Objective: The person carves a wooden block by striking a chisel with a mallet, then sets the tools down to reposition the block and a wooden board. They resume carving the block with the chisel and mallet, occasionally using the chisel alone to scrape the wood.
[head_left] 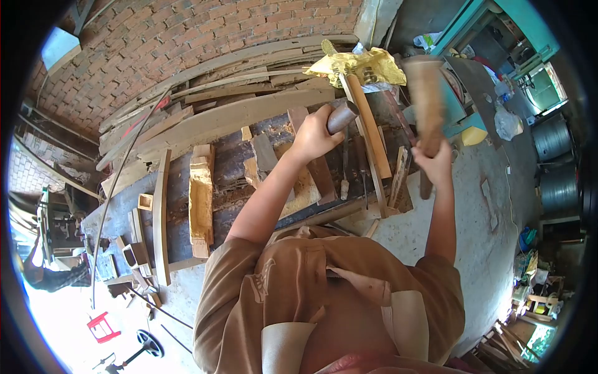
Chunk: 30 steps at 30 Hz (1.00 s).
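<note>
My left hand (316, 135) is closed around a thick, dull grey metal cylinder (342, 118), its round end facing up and right. The cylinder's lower end is hidden behind my fist. In my right hand (435, 162) is a wooden mallet (426, 93), raised on the right and smeared by motion, with its handle end sticking out below the fist. Beneath my left hand, a dark plank (319, 176) and pale wood pieces lie on the workbench (233, 144). A chisel-like tool (344, 187) and long narrow boards (370, 128) lie between my hands.
A hollowed wooden block (200, 206) and a long curved strip (162, 215) lie on the bench's left side. Stacked planks (237, 112) line the brick wall (249, 31). A yellow sack (358, 65) sits at the back. Another person (53, 274) is at far left.
</note>
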Each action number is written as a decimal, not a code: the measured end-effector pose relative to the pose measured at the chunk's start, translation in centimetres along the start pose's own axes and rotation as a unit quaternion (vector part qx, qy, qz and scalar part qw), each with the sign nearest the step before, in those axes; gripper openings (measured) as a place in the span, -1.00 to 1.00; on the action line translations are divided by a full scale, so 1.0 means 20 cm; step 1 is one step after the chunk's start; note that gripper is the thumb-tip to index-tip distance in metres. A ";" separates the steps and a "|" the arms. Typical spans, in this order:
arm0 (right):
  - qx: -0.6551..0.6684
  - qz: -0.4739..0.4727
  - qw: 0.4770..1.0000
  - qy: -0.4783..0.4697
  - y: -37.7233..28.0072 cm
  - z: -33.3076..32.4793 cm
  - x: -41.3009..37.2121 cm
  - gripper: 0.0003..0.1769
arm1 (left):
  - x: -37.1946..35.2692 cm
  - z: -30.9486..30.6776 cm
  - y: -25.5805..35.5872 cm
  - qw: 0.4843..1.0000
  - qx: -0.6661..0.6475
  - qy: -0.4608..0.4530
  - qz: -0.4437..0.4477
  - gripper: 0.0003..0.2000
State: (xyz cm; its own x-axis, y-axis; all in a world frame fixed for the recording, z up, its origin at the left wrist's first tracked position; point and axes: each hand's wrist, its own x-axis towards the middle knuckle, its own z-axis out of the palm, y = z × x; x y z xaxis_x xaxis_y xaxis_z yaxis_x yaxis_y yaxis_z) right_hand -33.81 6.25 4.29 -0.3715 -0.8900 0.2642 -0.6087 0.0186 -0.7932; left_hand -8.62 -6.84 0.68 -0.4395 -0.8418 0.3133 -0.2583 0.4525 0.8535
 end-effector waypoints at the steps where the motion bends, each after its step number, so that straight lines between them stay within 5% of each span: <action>1: -0.001 -0.001 1.000 -0.004 0.04 0.01 0.01 -0.49 | 0.00 0.00 0.00 1.000 0.006 -0.006 -0.004 -0.66; 3: 0.229 0.061 0.968 0.089 0.08 0.01 0.01 -0.50 | 0.00 0.01 -0.01 1.000 0.002 -0.010 -0.007 -0.66; 5: 0.257 0.078 0.960 0.075 0.08 0.06 -0.04 -0.49 | -0.01 0.03 -0.01 1.000 -0.001 -0.018 -0.005 -0.67; 7: -0.121 -0.121 0.984 -0.039 0.05 0.11 -0.11 -0.45 | -0.01 0.04 0.00 1.000 -0.005 -0.031 0.000 -0.66; 8: -0.127 -0.017 0.981 -0.147 -0.03 0.08 -0.14 -0.37 | -0.01 0.05 -0.01 0.999 -0.004 -0.032 0.001 -0.66; 9: -0.124 -0.016 0.981 -0.145 -0.02 0.07 -0.16 -0.37 | -0.01 0.06 -0.02 0.999 0.025 -0.033 0.008 -0.65; 13: 0.000 0.015 1.000 0.021 0.10 -0.01 -0.13 -0.41 | -0.02 0.09 -0.05 0.998 0.051 -0.038 0.028 -0.64; 15: 0.287 0.079 0.947 0.118 0.10 0.05 -0.13 -0.43 | -0.02 0.10 -0.05 0.998 0.044 -0.040 0.028 -0.65; 17: 0.287 0.097 0.946 0.117 0.19 0.10 -0.16 -0.42 | -0.02 0.11 -0.05 0.997 0.060 -0.052 0.021 -0.64; 19: -0.057 -0.066 0.996 0.011 0.17 0.15 -0.19 -0.42 | -0.02 0.11 -0.05 0.997 0.059 -0.047 0.027 -0.64; 20: -0.141 -0.062 0.982 -0.108 0.13 0.10 -0.22 -0.43 | -0.03 0.10 -0.05 0.997 0.060 -0.047 0.032 -0.65; 21: -0.138 -0.067 0.982 -0.114 0.16 0.10 -0.24 -0.43 | -0.04 0.09 -0.04 0.997 0.063 -0.041 0.028 -0.65; 25: 0.046 0.047 0.997 -0.036 0.27 0.06 -0.25 -0.53 | -0.06 0.08 -0.03 0.997 0.067 -0.034 0.026 -0.65; 28: 0.331 0.078 0.938 0.062 0.20 0.14 -0.27 -0.69 | -0.07 0.08 -0.03 0.998 0.051 -0.031 0.038 -0.66; 29: 0.331 0.080 0.938 0.058 0.24 0.13 -0.29 -0.69 | -0.07 0.09 -0.03 0.998 0.051 -0.029 0.033 -0.66; 30: 0.208 0.082 0.974 -0.046 0.23 0.13 -0.29 -0.68 | -0.07 0.09 -0.03 0.997 0.059 -0.034 0.034 -0.66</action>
State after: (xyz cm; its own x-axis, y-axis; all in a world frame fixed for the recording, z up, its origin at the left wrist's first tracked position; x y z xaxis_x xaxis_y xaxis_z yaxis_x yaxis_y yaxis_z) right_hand -32.71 10.30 -2.34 -0.3639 -0.9281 0.0795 -0.2033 -0.0041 -0.9791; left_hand -9.45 -5.28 -1.04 -0.5160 -0.7876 0.3369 -0.3235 0.5433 0.7747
